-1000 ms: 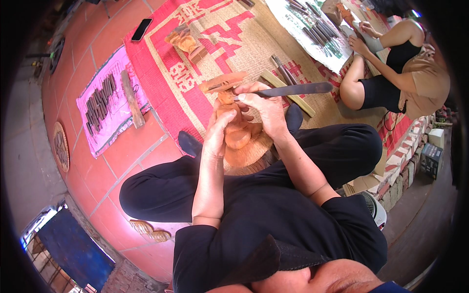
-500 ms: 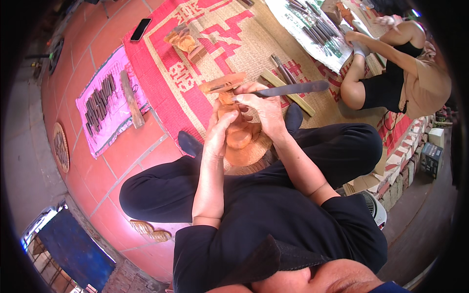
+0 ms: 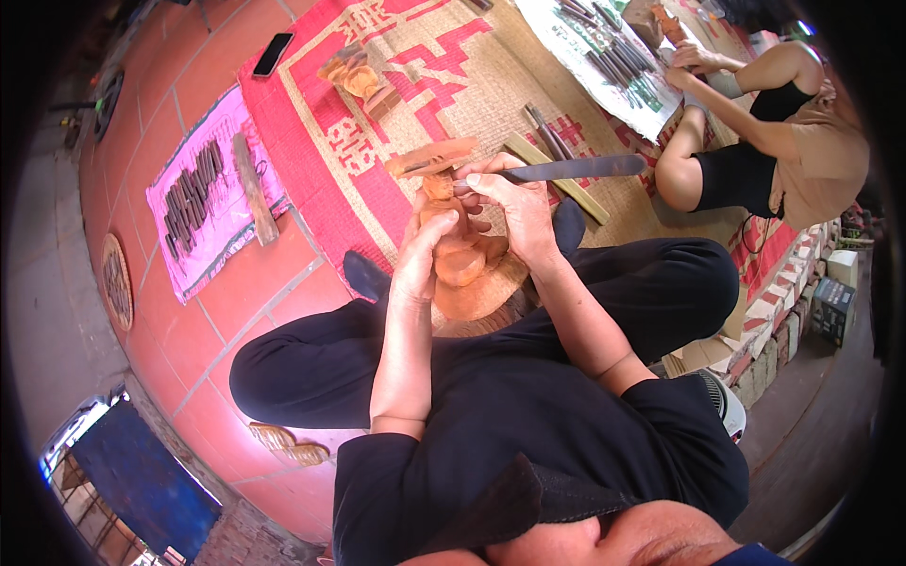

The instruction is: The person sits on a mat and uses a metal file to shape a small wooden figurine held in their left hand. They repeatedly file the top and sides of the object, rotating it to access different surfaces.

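Note:
An orange-brown carved wooden figure (image 3: 464, 267) stands between my crossed legs on a round wooden block (image 3: 486, 325). My left hand (image 3: 427, 247) is wrapped round the figure's side below its broad flat top. In my right hand (image 3: 517, 206) is a carving chisel (image 3: 590, 168) with a long dark handle pointing right. Its short metal end reaches the figure's narrow upper part, just under the flat top. The fingers of my right hand are closed round the tool near its metal end. Part of the blade tip is too small to make out.
A second carving (image 3: 354, 75) lies on the red and straw mat (image 3: 462, 104). On the left, a pink cloth (image 3: 226, 193) bears several dark tools and a wooden mallet (image 3: 253, 189). A phone (image 3: 273, 55) lies beyond. At right, a co-worker (image 3: 783, 141) sits by more tools (image 3: 618, 61).
My right hand and the chisel have shifted slightly to the right, and the metal end shows more. My left hand stays on the figure. The co-worker's hands have come together round a carving.

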The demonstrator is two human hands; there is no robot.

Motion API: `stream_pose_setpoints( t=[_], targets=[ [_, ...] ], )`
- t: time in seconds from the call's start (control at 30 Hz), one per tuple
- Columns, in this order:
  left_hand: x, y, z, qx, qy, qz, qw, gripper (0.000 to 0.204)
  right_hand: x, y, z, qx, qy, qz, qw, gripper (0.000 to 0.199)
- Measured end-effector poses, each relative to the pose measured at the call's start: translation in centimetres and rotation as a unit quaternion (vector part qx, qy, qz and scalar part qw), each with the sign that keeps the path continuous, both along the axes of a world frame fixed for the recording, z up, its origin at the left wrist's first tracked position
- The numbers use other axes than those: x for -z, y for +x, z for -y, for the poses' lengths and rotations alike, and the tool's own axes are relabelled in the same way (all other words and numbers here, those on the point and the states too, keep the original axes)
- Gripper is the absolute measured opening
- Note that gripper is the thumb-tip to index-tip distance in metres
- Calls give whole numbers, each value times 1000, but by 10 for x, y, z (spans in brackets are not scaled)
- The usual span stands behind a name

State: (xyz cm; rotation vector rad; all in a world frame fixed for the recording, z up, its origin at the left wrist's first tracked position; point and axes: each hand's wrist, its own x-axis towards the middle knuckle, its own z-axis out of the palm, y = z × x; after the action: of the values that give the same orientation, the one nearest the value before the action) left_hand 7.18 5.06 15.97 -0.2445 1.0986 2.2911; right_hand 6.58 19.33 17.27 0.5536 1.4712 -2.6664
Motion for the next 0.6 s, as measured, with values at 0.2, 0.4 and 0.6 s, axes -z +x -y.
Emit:
stream_pose_setpoints(
  t=[0.2,0.4,0.6],
  targets=[
    [2,1,0,-3,5,-3,1000,62,5,0,1,-36,81,1,996,11],
    [-3,6,-2,2,130,110,985,61,-4,-1,-8,10,-58,-2,998,11],
    [1,8,-1,-35,232,114,965,57,-1,-1,-9,14,-10,-47,999,10]
  ],
)
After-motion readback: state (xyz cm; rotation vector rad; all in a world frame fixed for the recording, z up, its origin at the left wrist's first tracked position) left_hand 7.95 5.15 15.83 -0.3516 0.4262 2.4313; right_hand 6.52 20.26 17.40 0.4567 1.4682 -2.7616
